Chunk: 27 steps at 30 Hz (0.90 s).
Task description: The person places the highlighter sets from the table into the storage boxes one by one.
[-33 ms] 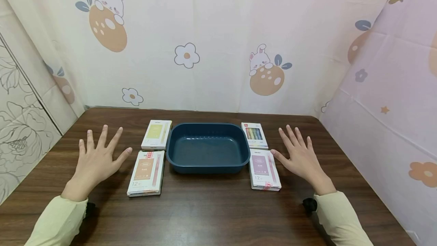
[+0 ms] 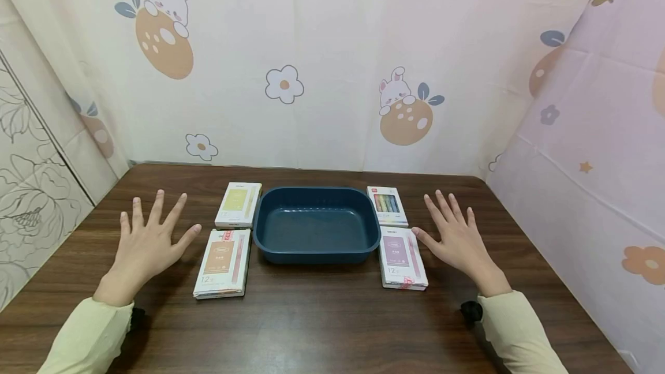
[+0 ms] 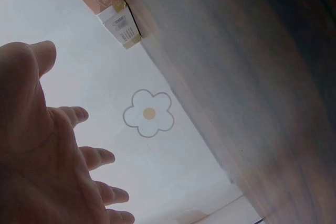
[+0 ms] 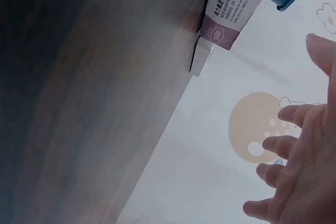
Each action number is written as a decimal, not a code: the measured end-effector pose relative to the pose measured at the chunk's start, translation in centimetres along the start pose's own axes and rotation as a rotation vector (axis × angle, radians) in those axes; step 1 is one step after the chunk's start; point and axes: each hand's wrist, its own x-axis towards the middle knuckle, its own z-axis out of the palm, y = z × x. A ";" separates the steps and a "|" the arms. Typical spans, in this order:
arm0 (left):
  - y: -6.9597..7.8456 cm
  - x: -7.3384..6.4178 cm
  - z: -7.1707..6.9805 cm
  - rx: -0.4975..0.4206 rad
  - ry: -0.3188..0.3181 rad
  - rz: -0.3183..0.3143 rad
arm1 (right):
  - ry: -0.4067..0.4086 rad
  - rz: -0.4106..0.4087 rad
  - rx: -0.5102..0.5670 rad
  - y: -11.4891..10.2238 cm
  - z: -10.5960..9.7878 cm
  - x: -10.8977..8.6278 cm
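Observation:
My left hand (image 2: 145,245) is held palm down, fingers spread, to the left of a white box with an orange label (image 2: 220,264). Behind that box lies another with a yellow-green label (image 2: 238,205). On the other side, my right hand (image 2: 459,245) has its fingers spread, with the thumb close by a white box with a purple label (image 2: 402,258). A smaller box picturing coloured sticks (image 2: 387,206) lies behind the purple one. Both palms show bare in the wrist views, holding nothing. Between the box pairs stands a dark blue rectangular tray (image 2: 317,258) with nothing in it.
The dark wood-grain table (image 2: 322,322) reaches back to a pale patterned curtain (image 2: 332,126). More curtain (image 2: 587,131) hangs along the right side. Black bands (image 2: 471,311) show at the cuffs of the light sleeves (image 2: 519,328).

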 end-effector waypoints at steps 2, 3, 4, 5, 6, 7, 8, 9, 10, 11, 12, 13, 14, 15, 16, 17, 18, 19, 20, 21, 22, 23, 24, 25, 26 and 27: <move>0.0 0.0 0.0 0.000 0.000 0.000 | -0.002 0.000 0.000 0.0 0.0 0.0; 0.0 0.0 0.0 0.000 0.000 0.000 | -0.002 -0.001 -0.001 0.0 0.0 0.0; 0.0 0.0 0.0 -0.001 0.000 -0.001 | -0.002 -0.001 0.000 0.0 0.0 0.0; 0.0 0.1 0.0 -0.001 0.001 -0.001 | -0.001 -0.002 0.000 0.1 0.0 -0.1; 0.0 0.1 0.0 -0.003 0.002 -0.001 | -0.002 -0.002 0.001 0.1 -0.1 -0.1; 0.0 0.1 -0.1 -0.003 0.003 0.000 | -0.002 -0.002 0.000 0.1 -0.1 -0.1; 0.0 0.2 -0.1 -0.004 0.004 0.001 | -0.001 -0.003 0.000 0.1 -0.1 -0.1; 0.1 0.2 -0.1 -0.004 0.006 0.001 | -0.001 -0.003 0.000 0.1 -0.1 -0.1; 0.1 0.2 -0.1 -0.005 0.006 0.003 | -0.002 -0.003 0.003 0.1 -0.1 -0.1; 0.1 0.2 -0.2 -0.005 0.006 0.005 | -0.003 -0.003 0.003 0.1 -0.2 -0.1; 0.1 0.2 -0.2 -0.005 0.007 0.006 | -0.005 -0.002 0.003 0.0 -0.2 0.0; 0.1 0.2 -0.2 -0.005 0.007 0.008 | -0.008 -0.002 0.004 0.0 -0.2 0.0; 0.2 0.3 -0.2 -0.005 0.008 0.009 | -0.010 -0.002 0.007 0.0 -0.2 0.0; 0.2 0.3 -0.2 -0.008 0.007 0.010 | -0.013 -0.001 0.009 -0.1 -0.2 0.0; 0.2 0.3 -0.2 -0.011 0.006 0.012 | -0.014 0.000 0.008 -0.1 -0.2 0.1; 0.3 0.3 -0.2 -0.015 0.007 0.014 | -0.019 0.002 0.007 -0.2 -0.1 0.1; 0.3 0.3 -0.3 -0.019 0.007 0.015 | -0.024 0.003 0.006 -0.3 -0.1 0.1; 0.4 0.3 -0.2 -0.023 0.007 0.016 | -0.030 0.003 0.006 -0.3 -0.1 0.2; 0.4 0.3 -0.2 -0.026 0.007 0.019 | -0.035 0.005 0.006 -0.4 0.0 0.2; 0.5 0.3 -0.2 -0.030 0.008 0.021 | -0.041 0.006 0.004 -0.5 0.1 0.2; 0.6 0.3 -0.2 -0.032 0.010 0.024 | -0.045 0.006 0.004 -0.5 0.1 0.3; 0.6 0.4 -0.2 -0.034 0.014 0.028 | -0.049 0.006 0.004 -0.6 0.2 0.3; 0.7 0.4 -0.2 -0.036 0.018 0.031 | -0.051 0.005 0.004 -0.7 0.2 0.4; 0.8 0.4 -0.2 -0.037 0.022 0.035 | -0.051 0.003 0.005 -0.8 0.2 0.4; 0.9 0.5 -0.2 -0.040 0.027 0.039 | -0.050 0.000 0.002 -0.9 0.3 0.5; 1.1 0.5 -0.3 -0.044 0.031 0.044 | -0.050 -0.003 0.002 -1.0 0.3 0.5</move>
